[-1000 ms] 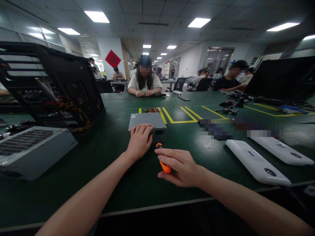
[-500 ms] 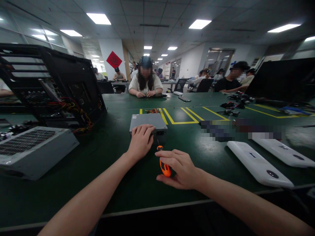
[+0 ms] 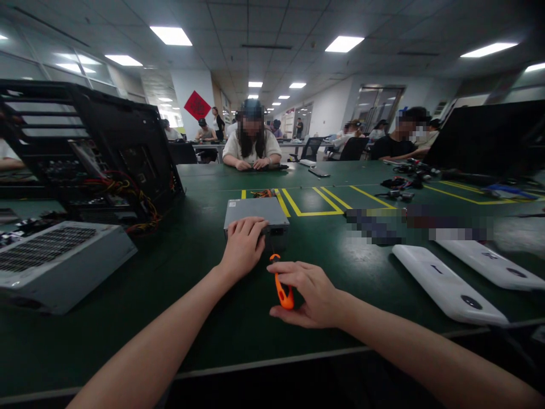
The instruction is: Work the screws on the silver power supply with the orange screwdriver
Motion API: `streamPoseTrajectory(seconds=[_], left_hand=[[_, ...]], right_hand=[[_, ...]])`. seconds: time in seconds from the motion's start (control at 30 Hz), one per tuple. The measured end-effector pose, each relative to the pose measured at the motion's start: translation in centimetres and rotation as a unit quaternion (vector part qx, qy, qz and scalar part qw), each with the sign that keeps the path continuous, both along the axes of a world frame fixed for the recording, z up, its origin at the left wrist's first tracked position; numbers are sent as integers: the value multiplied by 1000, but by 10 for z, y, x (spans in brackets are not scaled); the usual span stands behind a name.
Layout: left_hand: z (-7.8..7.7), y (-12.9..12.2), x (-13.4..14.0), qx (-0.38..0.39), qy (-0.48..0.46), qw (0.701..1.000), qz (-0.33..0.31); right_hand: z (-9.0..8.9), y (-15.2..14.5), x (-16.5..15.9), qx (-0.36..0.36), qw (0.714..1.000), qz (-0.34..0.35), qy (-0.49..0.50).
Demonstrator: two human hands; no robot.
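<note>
A grey computer power supply (image 3: 255, 211) lies on the green table in front of me, with its socket side toward me. My left hand (image 3: 244, 244) grips its near left part, fingers over the top edge and thumb down the near side. In my right hand (image 3: 304, 289) is an orange and black screwdriver (image 3: 284, 294), its handle held between fingers and thumb. The thin shaft points away from me to the near face of the power supply. Whether the tip touches it I cannot tell.
At left stand a second power supply (image 3: 63, 261) and an open black computer case (image 3: 89, 153) with loose wires. White oblong devices (image 3: 447, 284) lie at right, near a dark monitor (image 3: 489, 142). Yellow tape (image 3: 319, 213) marks the table. A person (image 3: 252, 142) sits opposite.
The screwdriver handle has turned a little in my right fingers, and its front end has shifted slightly left. My left hand and the power supply have stayed in place.
</note>
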State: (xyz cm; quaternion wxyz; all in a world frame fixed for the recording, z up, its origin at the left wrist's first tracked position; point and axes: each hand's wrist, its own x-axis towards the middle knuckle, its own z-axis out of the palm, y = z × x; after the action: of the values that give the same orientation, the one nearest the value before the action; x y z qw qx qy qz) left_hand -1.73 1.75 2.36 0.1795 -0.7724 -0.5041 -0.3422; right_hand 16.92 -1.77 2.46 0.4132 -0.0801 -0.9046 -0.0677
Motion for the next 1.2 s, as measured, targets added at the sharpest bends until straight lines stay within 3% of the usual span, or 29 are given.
streamPoseTrajectory(seconds=[0.13,0.33,0.53,0.73,0.9,1.2], left_hand=[[0,0,0,1,0,1000,3],[0,0,1,-2,-4,1000,4],[0,0,0,2,2,1000,3],[1,-1,1,2,0,1000,3],[1,-1,0,1,1,1000,5],[-1,1,0,-4,1,1000,2]], right_hand=[[2,1,2,-17,1000,22,-6],[8,-4,0,57,997,15,-45],[3,0,0,19,1000,13,2],[10,-3,3,90,995,-2,-53],[10,-2,4,94,995,-5,-18],[12,-5,3,100,994,5,-49]])
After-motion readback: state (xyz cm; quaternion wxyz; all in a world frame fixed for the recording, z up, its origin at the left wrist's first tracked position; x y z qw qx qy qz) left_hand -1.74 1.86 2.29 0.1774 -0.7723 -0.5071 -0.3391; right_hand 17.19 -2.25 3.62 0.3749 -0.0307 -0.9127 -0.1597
